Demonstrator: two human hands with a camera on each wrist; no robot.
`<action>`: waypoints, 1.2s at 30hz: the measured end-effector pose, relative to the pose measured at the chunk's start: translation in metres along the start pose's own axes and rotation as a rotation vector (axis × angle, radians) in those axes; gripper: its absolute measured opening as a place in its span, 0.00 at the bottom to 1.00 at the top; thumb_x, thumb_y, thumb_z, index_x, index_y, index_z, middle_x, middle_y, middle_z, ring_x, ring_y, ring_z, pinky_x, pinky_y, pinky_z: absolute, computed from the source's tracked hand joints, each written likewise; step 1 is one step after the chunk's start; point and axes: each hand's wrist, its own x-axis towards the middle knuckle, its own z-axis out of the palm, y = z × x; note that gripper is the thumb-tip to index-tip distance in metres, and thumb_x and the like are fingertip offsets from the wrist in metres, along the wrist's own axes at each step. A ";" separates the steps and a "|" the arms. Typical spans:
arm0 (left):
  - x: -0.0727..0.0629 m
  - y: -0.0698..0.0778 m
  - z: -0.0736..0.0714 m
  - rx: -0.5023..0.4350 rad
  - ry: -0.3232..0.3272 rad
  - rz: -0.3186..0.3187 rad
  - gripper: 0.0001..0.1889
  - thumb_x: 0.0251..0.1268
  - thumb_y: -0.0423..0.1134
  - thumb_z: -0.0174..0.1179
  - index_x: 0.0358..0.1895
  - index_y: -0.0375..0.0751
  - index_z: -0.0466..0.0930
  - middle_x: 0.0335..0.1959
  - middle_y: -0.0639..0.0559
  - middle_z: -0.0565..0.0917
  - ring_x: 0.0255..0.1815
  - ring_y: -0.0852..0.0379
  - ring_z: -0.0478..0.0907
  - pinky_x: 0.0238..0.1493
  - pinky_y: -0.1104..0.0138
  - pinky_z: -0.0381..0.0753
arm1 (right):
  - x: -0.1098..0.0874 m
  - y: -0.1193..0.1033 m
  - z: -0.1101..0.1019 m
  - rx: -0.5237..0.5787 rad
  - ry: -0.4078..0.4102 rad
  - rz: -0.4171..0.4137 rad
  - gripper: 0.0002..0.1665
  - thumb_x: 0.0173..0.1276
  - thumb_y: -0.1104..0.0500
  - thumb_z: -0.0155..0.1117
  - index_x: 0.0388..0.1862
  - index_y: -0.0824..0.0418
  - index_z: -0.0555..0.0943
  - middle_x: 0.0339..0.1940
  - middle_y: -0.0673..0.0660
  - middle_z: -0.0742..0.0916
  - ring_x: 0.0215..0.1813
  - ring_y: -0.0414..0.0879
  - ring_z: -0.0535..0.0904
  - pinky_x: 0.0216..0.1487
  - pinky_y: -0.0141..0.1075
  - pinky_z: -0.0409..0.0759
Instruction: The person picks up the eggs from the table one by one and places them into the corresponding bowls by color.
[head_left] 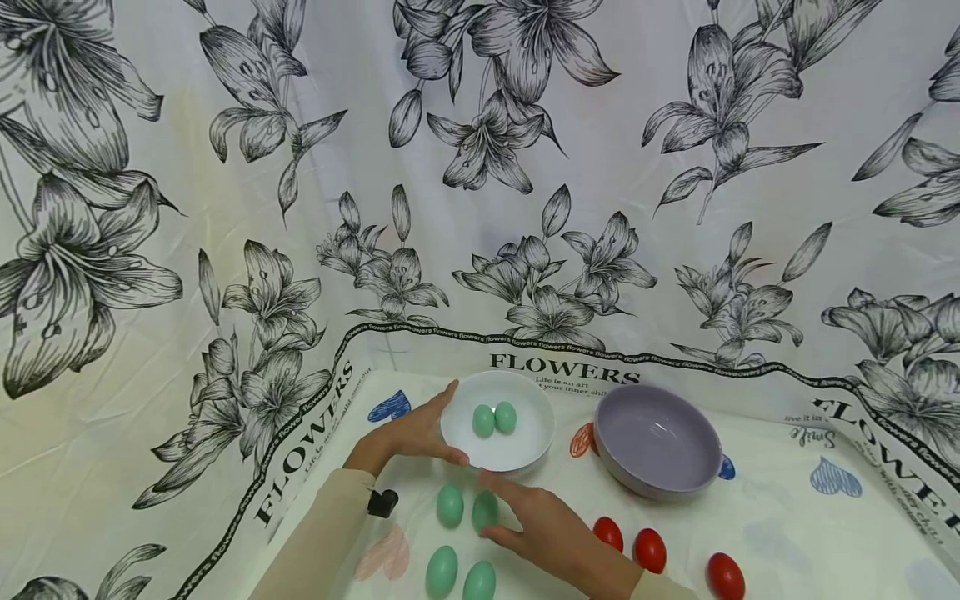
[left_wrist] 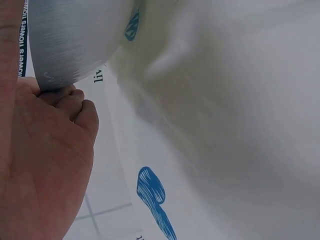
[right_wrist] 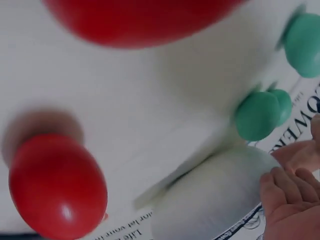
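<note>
A white bowl (head_left: 536, 433) holds two green eggs (head_left: 495, 418). My left hand (head_left: 411, 429) grips its left side, thumb near the front rim and the other fingers farther back; in the left wrist view curled fingers (left_wrist: 72, 102) lie against the bowl's outside. My right hand (head_left: 543, 533) is in front of the bowl, its index fingertip right at the near rim. Thumb and index stand apart, with a green egg (head_left: 486, 510) showing between them. Another green egg (head_left: 450, 506) lies just left of it. In the right wrist view my right fingers (right_wrist: 282, 187) overlap the bowl's side.
A purple bowl (head_left: 660, 442) stands right of the white one. Three red eggs (head_left: 650, 550) lie on the cloth in front of it. Two more green eggs (head_left: 442, 572) lie near the front edge of view. A flower-printed curtain (head_left: 495, 275) rises behind.
</note>
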 end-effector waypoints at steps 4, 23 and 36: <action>-0.001 -0.001 0.000 -0.011 -0.002 0.004 0.81 0.41 0.71 0.81 0.88 0.47 0.29 0.89 0.43 0.42 0.87 0.42 0.46 0.83 0.46 0.54 | 0.002 0.001 0.005 -0.056 -0.033 -0.017 0.37 0.74 0.44 0.72 0.78 0.49 0.73 0.69 0.46 0.85 0.59 0.36 0.86 0.58 0.34 0.85; -0.001 -0.008 0.003 0.013 0.012 -0.009 0.81 0.40 0.73 0.81 0.88 0.50 0.29 0.89 0.45 0.43 0.87 0.43 0.48 0.83 0.46 0.56 | 0.022 0.010 0.021 -0.102 -0.149 0.112 0.34 0.63 0.47 0.82 0.66 0.53 0.81 0.52 0.40 0.87 0.48 0.28 0.79 0.52 0.32 0.85; 0.001 -0.005 0.000 -0.005 -0.004 -0.002 0.81 0.41 0.72 0.81 0.88 0.52 0.28 0.89 0.46 0.42 0.87 0.43 0.46 0.83 0.47 0.54 | 0.020 0.014 0.017 -0.022 -0.126 0.121 0.32 0.62 0.51 0.84 0.63 0.53 0.82 0.49 0.38 0.86 0.49 0.28 0.79 0.53 0.32 0.84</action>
